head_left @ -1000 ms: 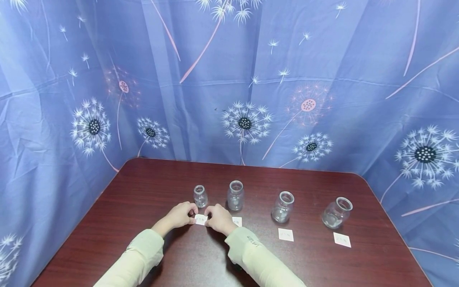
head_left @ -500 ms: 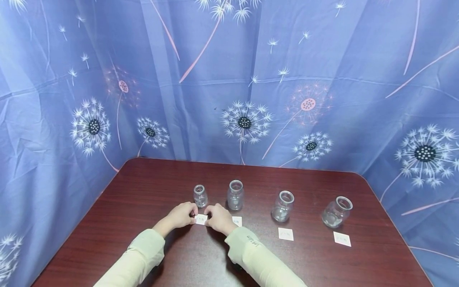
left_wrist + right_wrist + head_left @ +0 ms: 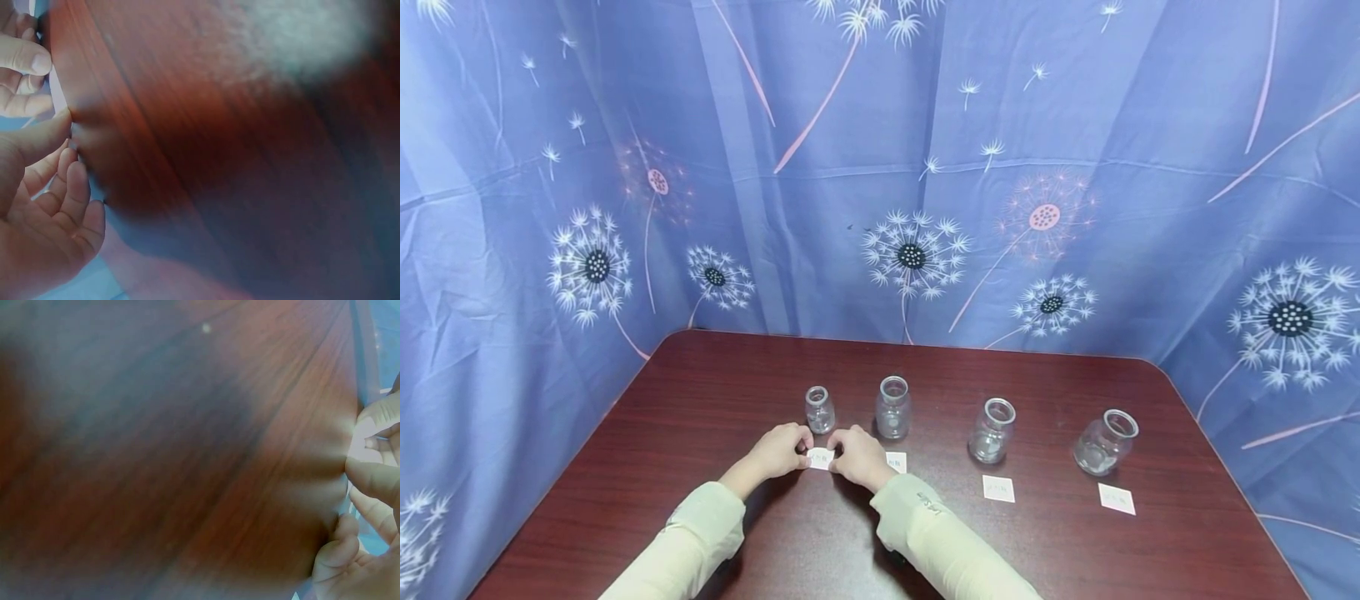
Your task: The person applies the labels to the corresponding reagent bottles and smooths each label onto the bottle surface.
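A small white card (image 3: 821,458) with handwriting lies at table height in front of the smallest glass jar (image 3: 819,411). My left hand (image 3: 778,450) pinches its left edge between thumb and fingers. At its right edge my right hand (image 3: 859,457) holds it the same way. In the left wrist view the pale edge of the card (image 3: 57,90) shows between the two thumbs. A second white card (image 3: 897,462) sits just right of my right hand, partly hidden by it, in front of a taller glass jar (image 3: 892,408).
Two more open glass jars, one upright jar (image 3: 992,432) and one wider jar (image 3: 1105,443), stand to the right. Each has a white card, the nearer card (image 3: 998,489) and the far-right card (image 3: 1117,498), before it. A blue dandelion-print curtain (image 3: 820,217) surrounds the dark red table (image 3: 722,367).
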{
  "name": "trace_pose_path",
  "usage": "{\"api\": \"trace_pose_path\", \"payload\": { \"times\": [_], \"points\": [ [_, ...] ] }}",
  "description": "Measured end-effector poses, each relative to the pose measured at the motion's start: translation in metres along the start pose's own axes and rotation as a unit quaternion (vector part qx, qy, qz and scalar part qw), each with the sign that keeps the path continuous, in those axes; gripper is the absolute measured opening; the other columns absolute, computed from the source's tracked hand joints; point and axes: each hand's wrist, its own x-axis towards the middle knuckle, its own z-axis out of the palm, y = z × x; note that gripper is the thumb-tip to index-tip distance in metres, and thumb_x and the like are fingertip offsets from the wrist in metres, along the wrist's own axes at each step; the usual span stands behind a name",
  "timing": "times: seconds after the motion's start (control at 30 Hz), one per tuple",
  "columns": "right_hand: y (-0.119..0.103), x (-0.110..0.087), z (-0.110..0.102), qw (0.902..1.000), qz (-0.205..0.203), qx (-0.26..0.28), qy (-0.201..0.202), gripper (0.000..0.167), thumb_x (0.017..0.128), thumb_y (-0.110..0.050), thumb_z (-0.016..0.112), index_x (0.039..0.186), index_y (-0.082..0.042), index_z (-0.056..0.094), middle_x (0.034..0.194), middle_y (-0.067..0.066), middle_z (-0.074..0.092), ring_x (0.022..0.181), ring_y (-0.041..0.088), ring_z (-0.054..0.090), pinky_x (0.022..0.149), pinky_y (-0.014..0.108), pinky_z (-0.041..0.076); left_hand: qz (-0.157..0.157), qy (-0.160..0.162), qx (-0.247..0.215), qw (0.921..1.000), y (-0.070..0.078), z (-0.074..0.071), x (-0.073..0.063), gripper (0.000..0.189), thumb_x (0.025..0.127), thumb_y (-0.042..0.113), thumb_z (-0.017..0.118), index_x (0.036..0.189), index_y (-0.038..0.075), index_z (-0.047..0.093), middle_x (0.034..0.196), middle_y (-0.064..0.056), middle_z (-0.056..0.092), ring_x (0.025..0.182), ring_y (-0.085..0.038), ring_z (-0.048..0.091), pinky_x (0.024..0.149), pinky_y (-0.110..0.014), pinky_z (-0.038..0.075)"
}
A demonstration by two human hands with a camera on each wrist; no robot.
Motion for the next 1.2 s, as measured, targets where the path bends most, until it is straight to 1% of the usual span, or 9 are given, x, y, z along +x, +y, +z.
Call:
{"api": "trace_pose_path", "payload": {
  "times": [0.2, 0.4, 0.53, 0.63, 0.73, 0.83, 0.93, 1.07, 1.2],
  "points": [
    [-0.001, -0.001, -0.001, 1.0, -0.002, -0.004, 0.002, 0.025, 0.061, -0.021, 0.075, 0.084, -0.02, 0.064, 0.075, -0.001, 0.051, 0.065, 0.017, 0.053, 0.054, 0.027, 0.038, 0.007, -0.008, -0.002, 0.9999, 0.001, -0.001, -0.001, 0.024, 0.061, 0.009, 0.074, 0.07, 0.013, 0.052, 0.068, 0.003, 0.05, 0.063, -0.011, 0.046, 0.06, -0.028, 0.037],
    [0.0, -0.001, -0.002, 0.9998, 0.009, 0.015, 0.01, 0.011, 0.065, -0.02, 0.07, 0.072, -0.021, 0.061, 0.072, -0.002, 0.052, 0.066, 0.015, 0.053, 0.053, 0.027, 0.037, 0.024, -0.006, -0.008, 0.9997, -0.002, 0.001, -0.001, 0.027, 0.061, 0.008, 0.073, 0.073, 0.013, 0.049, 0.068, 0.004, 0.05, 0.063, -0.01, 0.045, 0.058, -0.026, 0.036],
    [0.001, 0.0, -0.001, 0.9985, 0.016, 0.047, 0.022, 0.008, 0.068, -0.019, 0.066, 0.066, -0.019, 0.059, 0.07, -0.003, 0.058, 0.065, 0.013, 0.053, 0.053, 0.026, 0.037, 0.039, 0.007, -0.019, 0.999, -0.003, 0.002, -0.003, 0.028, 0.062, 0.007, 0.072, 0.077, 0.013, 0.049, 0.069, 0.004, 0.05, 0.062, -0.009, 0.045, 0.057, -0.026, 0.036],
    [0.002, 0.001, -0.001, 0.9945, 0.018, 0.099, 0.029, 0.007, 0.067, -0.014, 0.065, 0.064, -0.015, 0.059, 0.063, -0.003, 0.059, 0.058, 0.01, 0.05, 0.052, 0.023, 0.036, 0.037, 0.014, -0.038, 0.9985, -0.003, 0.002, -0.005, 0.027, 0.064, 0.008, 0.071, 0.078, 0.013, 0.048, 0.067, 0.006, 0.051, 0.06, -0.007, 0.045, 0.057, -0.024, 0.035],
    [0.004, 0.001, -0.002, 0.9842, 0.026, 0.174, 0.024, 0.004, 0.065, -0.006, 0.062, 0.065, -0.01, 0.06, 0.056, -0.002, 0.056, 0.048, 0.006, 0.046, 0.048, 0.021, 0.037, 0.038, 0.022, -0.064, 0.997, -0.002, 0.001, -0.007, 0.023, 0.067, 0.01, 0.068, 0.078, 0.013, 0.049, 0.065, 0.008, 0.053, 0.058, -0.005, 0.044, 0.055, -0.021, 0.035],
    [0.005, 0.0, -0.005, 0.966, 0.045, 0.254, 0.017, 0.006, 0.062, 0.0, 0.059, 0.067, -0.004, 0.059, 0.052, -0.002, 0.052, 0.04, 0.006, 0.044, 0.042, 0.019, 0.038, 0.039, 0.028, -0.096, 0.9942, 0.0, -0.001, -0.01, 0.017, 0.071, 0.01, 0.065, 0.078, 0.012, 0.05, 0.063, 0.008, 0.055, 0.053, -0.003, 0.043, 0.052, -0.019, 0.034],
    [0.006, 0.0, -0.007, 0.9453, 0.06, 0.32, 0.015, 0.009, 0.061, 0.005, 0.058, 0.069, 0.001, 0.058, 0.053, -0.002, 0.05, 0.041, 0.008, 0.044, 0.041, 0.021, 0.041, 0.037, 0.035, -0.132, 0.9899, 0.003, -0.004, -0.012, 0.012, 0.074, 0.009, 0.063, 0.078, 0.011, 0.051, 0.064, 0.005, 0.056, 0.049, -0.003, 0.044, 0.049, -0.019, 0.036],
    [0.005, -0.003, -0.014, 0.9249, 0.062, 0.375, 0.019, 0.012, 0.061, 0.008, 0.058, 0.072, 0.006, 0.057, 0.055, -0.002, 0.049, 0.042, 0.009, 0.044, 0.043, 0.026, 0.045, 0.028, 0.059, -0.16, 0.9849, 0.007, -0.006, -0.015, 0.009, 0.076, 0.012, 0.063, 0.078, 0.012, 0.054, 0.067, 0.004, 0.057, 0.053, -0.003, 0.047, 0.052, -0.019, 0.039],
    [0.002, -0.006, -0.022, 0.9122, 0.062, 0.405, 0.018, 0.011, 0.063, 0.007, 0.058, 0.074, 0.007, 0.056, 0.055, 0.008, 0.053, 0.04, 0.009, 0.043, 0.04, 0.021, 0.039, 0.026, 0.092, -0.182, 0.9786, 0.011, -0.007, -0.016, 0.008, 0.075, 0.011, 0.064, 0.077, 0.012, 0.056, 0.069, 0.004, 0.059, 0.063, -0.005, 0.051, 0.06, -0.02, 0.041]
  ]
}}
